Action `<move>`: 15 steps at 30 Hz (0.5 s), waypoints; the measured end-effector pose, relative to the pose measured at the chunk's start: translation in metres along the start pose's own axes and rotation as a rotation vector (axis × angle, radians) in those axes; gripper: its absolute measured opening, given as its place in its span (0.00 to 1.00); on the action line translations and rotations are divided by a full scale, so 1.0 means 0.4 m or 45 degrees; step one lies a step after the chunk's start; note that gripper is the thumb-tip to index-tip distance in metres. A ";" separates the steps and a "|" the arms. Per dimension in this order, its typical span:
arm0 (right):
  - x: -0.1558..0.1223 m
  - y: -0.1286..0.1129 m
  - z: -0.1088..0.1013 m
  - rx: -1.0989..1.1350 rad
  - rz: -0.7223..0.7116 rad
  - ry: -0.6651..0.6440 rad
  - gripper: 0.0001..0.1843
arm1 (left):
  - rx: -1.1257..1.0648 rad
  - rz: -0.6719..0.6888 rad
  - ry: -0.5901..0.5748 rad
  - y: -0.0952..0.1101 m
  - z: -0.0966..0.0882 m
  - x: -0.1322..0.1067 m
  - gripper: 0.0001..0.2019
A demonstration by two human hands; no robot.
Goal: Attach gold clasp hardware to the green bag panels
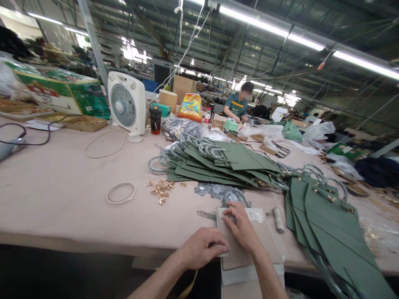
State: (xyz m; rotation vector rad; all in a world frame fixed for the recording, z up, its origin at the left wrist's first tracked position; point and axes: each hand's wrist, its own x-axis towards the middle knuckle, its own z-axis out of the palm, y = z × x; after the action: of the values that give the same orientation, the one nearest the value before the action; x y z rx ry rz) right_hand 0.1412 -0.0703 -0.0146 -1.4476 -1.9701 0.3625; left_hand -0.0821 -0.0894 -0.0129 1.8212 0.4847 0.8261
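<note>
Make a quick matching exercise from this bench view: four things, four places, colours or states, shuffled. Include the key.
Things:
1. Beige panel
2. Tape-like ring
3. Small fittings
4. Electric fan

Places, colours or states:
A. Upright, beside the dark tumbler
B. Gold-coloured, in a loose pile
C. Cream, lying flat
D. Under the right hand

Pairs: 1-D, 2-C, 3-B, 4-A

At the bottom of the frame, the left forearm (pixel 163 274) and the right forearm (pixel 264 265) are seen bare, each narrowed towards the wrist. The left hand (pixel 202 249) and the right hand (pixel 239 226) are likewise uncovered. Whatever is worn higher up is cut off by the frame's lower edge.
</note>
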 end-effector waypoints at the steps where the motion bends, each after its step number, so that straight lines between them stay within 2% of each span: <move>1: -0.001 0.001 0.002 -0.013 0.004 0.002 0.06 | 0.001 0.000 0.003 0.000 0.001 0.000 0.13; 2: -0.001 0.003 0.004 -0.025 0.016 0.014 0.09 | -0.001 -0.001 0.004 -0.001 0.001 0.000 0.13; 5: -0.001 0.010 0.012 -0.071 0.063 0.076 0.25 | -0.008 -0.008 0.001 -0.003 0.004 -0.002 0.11; 6: 0.000 0.012 0.016 -0.092 0.069 0.091 0.27 | -0.010 -0.013 0.001 -0.003 0.005 -0.002 0.11; 10: 0.006 0.014 0.032 -0.176 0.042 0.146 0.15 | -0.026 -0.041 0.011 0.000 0.006 -0.003 0.10; 15: 0.016 0.015 0.058 -0.239 0.044 0.274 0.14 | -0.096 -0.122 0.104 -0.001 0.003 -0.004 0.09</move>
State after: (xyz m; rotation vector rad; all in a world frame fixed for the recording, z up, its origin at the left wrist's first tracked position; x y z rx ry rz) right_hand 0.1293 -0.0585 -0.0332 -1.5682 -1.8453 0.0337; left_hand -0.0823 -0.0908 -0.0139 1.6876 0.5810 0.8441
